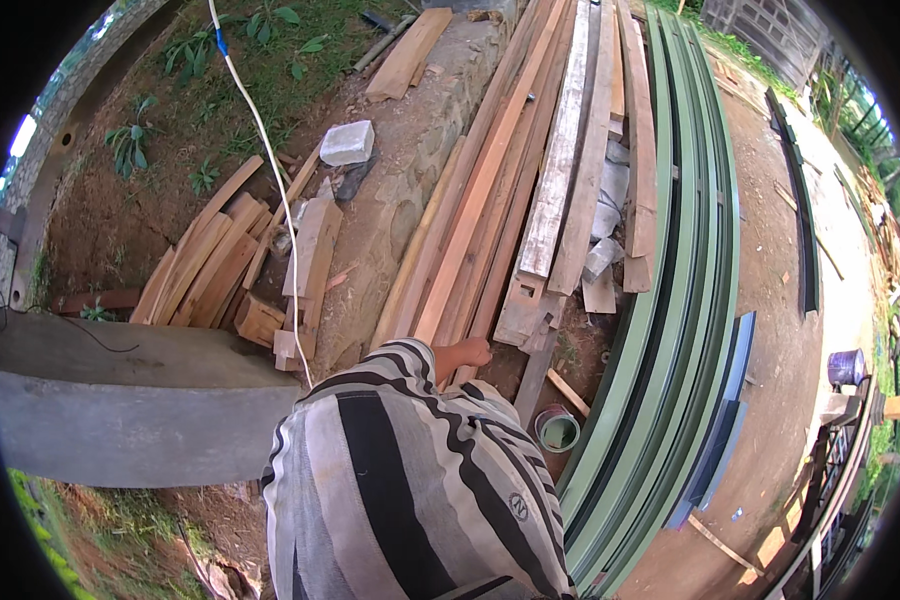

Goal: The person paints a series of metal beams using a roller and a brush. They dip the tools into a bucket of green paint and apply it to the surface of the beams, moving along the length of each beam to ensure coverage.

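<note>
My left hand (467, 353) comes out from a striped sleeve and points to the right, its fingers curled closed. What it holds, if anything, is too small to make out. Just beyond it are the near ends of several long reddish-brown timber beams (478, 210), lying side by side. A whitish, weathered beam (562, 165) lies to their right, and a notched timber end (520, 312) is close to the hand. My striped shirt (400, 480) fills the lower middle. My right hand does not show.
Long green metal channels (670, 300) run along the right. A small bucket (558, 430) stands beside them. Short wood offcuts (205, 260) are stacked at left, near a white cable (260, 125) and a grey concrete beam (140, 420). A purple paint can (847, 367) stands far right.
</note>
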`<state>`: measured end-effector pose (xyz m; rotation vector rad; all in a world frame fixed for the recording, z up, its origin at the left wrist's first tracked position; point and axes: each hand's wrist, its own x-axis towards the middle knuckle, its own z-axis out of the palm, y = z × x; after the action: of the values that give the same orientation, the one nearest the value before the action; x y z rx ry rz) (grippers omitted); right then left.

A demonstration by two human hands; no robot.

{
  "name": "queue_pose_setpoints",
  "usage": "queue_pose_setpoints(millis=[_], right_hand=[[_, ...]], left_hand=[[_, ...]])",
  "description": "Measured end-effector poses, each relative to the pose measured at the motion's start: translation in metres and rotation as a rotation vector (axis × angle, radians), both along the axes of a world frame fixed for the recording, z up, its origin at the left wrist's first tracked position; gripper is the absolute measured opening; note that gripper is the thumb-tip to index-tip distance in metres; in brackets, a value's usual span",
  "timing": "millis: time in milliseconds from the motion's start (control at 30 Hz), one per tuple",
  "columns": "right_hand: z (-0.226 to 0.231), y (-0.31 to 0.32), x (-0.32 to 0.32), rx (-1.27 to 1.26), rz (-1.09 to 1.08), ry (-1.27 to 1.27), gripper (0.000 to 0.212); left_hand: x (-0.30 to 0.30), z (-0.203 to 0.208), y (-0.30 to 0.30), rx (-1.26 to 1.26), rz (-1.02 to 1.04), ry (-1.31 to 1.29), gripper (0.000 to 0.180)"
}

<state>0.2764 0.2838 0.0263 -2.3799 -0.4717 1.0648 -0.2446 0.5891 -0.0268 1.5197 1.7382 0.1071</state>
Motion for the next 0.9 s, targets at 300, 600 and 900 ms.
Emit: queue_pose_setpoints(millis=[300,600,900], right_hand=[[0.029,0.050,-0.012,-0.038,0.130,-0.004,0.043],[0.034,0.045,-0.026,0.000,0.069,0.017,0.044],[0.045,-0.031,-0.014,0.061,-0.099,0.009,0.045]], left_hand=[[-0.023,-0.032,-0.051,0.099,0.048,0.013,0.036],[-0.028,-0.016,-0.046,0.114,-0.244,0.024,0.037],[0.058,0.019,0.006,0.070,-0.110,0.035,0.040]])
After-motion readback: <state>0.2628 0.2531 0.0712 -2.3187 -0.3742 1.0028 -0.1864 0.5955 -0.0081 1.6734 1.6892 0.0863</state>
